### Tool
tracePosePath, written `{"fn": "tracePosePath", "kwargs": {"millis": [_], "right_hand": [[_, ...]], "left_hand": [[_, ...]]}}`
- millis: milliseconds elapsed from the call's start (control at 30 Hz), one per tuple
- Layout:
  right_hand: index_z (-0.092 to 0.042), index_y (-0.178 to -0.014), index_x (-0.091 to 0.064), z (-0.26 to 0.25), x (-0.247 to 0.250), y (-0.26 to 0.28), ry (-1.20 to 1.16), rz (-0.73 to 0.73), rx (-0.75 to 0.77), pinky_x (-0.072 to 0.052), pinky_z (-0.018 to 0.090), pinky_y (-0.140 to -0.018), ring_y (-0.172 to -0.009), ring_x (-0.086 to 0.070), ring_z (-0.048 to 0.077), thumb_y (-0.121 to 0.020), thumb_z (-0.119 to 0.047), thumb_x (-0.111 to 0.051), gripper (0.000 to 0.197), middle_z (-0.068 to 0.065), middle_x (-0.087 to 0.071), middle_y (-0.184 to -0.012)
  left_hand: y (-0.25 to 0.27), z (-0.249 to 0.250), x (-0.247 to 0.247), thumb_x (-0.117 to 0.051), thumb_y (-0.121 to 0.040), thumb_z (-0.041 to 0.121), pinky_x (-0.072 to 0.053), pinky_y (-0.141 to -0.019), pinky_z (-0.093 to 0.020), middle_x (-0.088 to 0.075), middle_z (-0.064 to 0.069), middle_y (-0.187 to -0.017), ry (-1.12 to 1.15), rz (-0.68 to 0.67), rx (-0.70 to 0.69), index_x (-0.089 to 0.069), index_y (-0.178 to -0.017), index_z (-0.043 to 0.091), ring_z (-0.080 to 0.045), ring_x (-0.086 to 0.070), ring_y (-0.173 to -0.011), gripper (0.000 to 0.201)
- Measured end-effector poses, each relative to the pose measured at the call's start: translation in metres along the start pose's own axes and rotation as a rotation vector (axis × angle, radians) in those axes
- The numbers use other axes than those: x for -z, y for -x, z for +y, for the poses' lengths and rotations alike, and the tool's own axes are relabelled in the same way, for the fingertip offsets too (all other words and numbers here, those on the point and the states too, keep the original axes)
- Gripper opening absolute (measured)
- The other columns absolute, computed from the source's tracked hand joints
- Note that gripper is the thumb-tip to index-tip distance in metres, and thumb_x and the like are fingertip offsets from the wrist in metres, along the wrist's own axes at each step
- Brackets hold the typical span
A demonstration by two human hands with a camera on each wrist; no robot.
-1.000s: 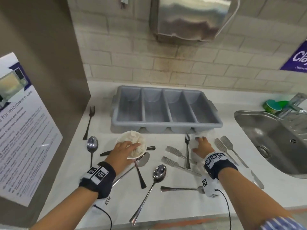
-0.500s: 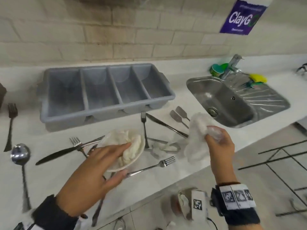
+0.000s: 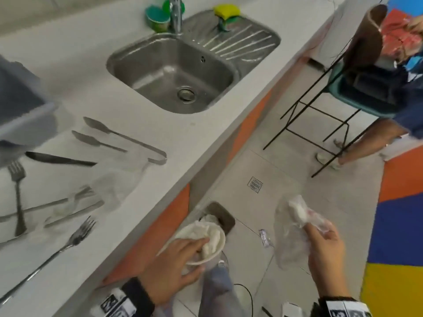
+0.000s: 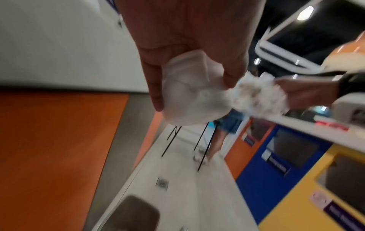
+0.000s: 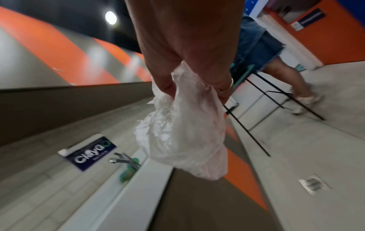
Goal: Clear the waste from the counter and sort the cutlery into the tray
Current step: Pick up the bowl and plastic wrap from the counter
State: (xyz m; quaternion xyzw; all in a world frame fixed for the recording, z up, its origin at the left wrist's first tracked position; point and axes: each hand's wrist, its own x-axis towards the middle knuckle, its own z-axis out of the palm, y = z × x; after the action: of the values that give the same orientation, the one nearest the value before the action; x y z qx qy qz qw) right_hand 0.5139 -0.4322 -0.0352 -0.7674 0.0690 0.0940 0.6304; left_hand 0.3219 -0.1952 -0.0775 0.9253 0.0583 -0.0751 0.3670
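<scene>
My left hand (image 3: 180, 259) grips a white paper bowl (image 3: 217, 245) stuffed with crumpled tissue, held off the counter edge above the floor; in the left wrist view the bowl (image 4: 189, 96) sits between thumb and fingers. My right hand (image 3: 320, 243) pinches a crumpled clear plastic wrapper (image 3: 290, 232) with white tissue inside, also over the floor; the wrapper (image 5: 185, 134) hangs below the fingers. Forks (image 3: 75, 236), a knife (image 3: 59, 159) and spoons (image 3: 100, 128) lie on the white counter (image 3: 142, 179). A corner of the grey cutlery tray (image 3: 20, 106) shows at far left.
A steel sink (image 3: 174, 72) with tap, green cup and yellow sponge sits at the back of the counter. A dark bin opening (image 3: 220, 216) is on the floor below the counter edge. Another person (image 3: 370, 138) stands by a black-legged stool (image 3: 320, 124) at right.
Both hands have lifted the waste off the counter and swung it right, out over the floor. The view has turned right, away from the tray.
</scene>
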Motion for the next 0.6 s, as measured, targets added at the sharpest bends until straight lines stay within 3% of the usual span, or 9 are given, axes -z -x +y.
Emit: {"fn": "tracePosePath", "kwargs": {"millis": [67,133,233,400,467,533,600], "right_hand": [[-0.020,-0.091,-0.064,0.024,0.020,-0.028,0.056,-0.005,-0.082,-0.050,0.042,-0.075,-0.084,-0.063,0.029,-0.083,0.000,-0.056,0.023,0.016,-0.068,-0.095],[-0.013,-0.101,-0.064,0.043,0.035,-0.055,0.098,-0.037,-0.167,-0.050,0.050,-0.084,-0.093,-0.063,0.039,-0.083,-0.001,-0.056,0.022,0.025,-0.066,-0.105],[-0.010,-0.098,-0.064,0.072,0.051,-0.091,0.153,-0.081,-0.236,-0.049,0.047,-0.081,-0.095,-0.062,0.042,-0.082,0.001,-0.056,0.021,0.027,-0.065,-0.104],[-0.010,-0.092,-0.065,0.120,0.067,-0.128,0.223,-0.127,-0.289,-0.052,0.051,-0.083,-0.092,-0.064,0.039,-0.081,0.002,-0.058,0.018,0.021,-0.068,-0.097],[-0.008,-0.093,-0.065,0.142,0.069,-0.139,0.228,-0.149,-0.312,-0.053,0.044,-0.076,-0.087,-0.065,0.036,-0.082,0.003,-0.059,0.016,0.020,-0.069,-0.093],[-0.008,-0.091,-0.066,0.167,0.068,-0.149,0.250,-0.194,-0.326,-0.055,0.029,-0.066,-0.079,-0.068,0.024,-0.082,0.003,-0.059,0.016,0.008,-0.073,-0.084],[-0.009,-0.090,-0.066,0.190,0.064,-0.158,0.279,-0.245,-0.361,-0.054,0.016,-0.059,-0.072,-0.067,0.014,-0.081,0.004,-0.060,0.017,0.000,-0.072,-0.078]], "left_hand": [[-0.047,-0.012,-0.038,-0.052,-0.084,0.044,-0.007,-0.100,0.007,-0.062,0.007,-0.125,0.024,-0.035,0.081,-0.038,-0.134,0.036,-0.001,-0.042,-0.116,0.052],[-0.093,-0.028,-0.075,-0.051,-0.090,0.038,-0.020,-0.106,-0.010,-0.047,0.004,-0.142,0.021,-0.156,0.191,-0.030,-0.142,0.031,-0.012,-0.038,-0.130,0.057],[-0.157,-0.045,-0.116,-0.053,-0.090,0.030,-0.032,-0.111,-0.032,-0.042,-0.004,-0.147,-0.036,-0.298,0.317,-0.026,-0.145,0.024,-0.023,-0.036,-0.133,0.062],[-0.246,-0.082,-0.187,-0.057,-0.088,0.026,-0.035,-0.111,-0.039,-0.045,-0.008,-0.144,-0.056,-0.378,0.473,-0.024,-0.145,0.022,-0.028,-0.037,-0.131,0.067],[-0.273,-0.104,-0.212,-0.062,-0.084,0.034,-0.030,-0.115,-0.045,-0.033,-0.005,-0.153,-0.064,-0.382,0.543,-0.015,-0.148,0.025,-0.029,-0.030,-0.138,0.080],[-0.291,-0.137,-0.239,-0.066,-0.076,0.047,-0.022,-0.116,-0.056,-0.017,0.003,-0.159,-0.111,-0.384,0.624,-0.005,-0.148,0.030,-0.030,-0.016,-0.145,0.095],[-0.295,-0.156,-0.255,-0.066,-0.074,0.049,-0.022,-0.115,-0.059,-0.014,0.000,-0.160,-0.127,-0.397,0.656,-0.006,-0.148,0.027,-0.032,-0.016,-0.145,0.097]]}}
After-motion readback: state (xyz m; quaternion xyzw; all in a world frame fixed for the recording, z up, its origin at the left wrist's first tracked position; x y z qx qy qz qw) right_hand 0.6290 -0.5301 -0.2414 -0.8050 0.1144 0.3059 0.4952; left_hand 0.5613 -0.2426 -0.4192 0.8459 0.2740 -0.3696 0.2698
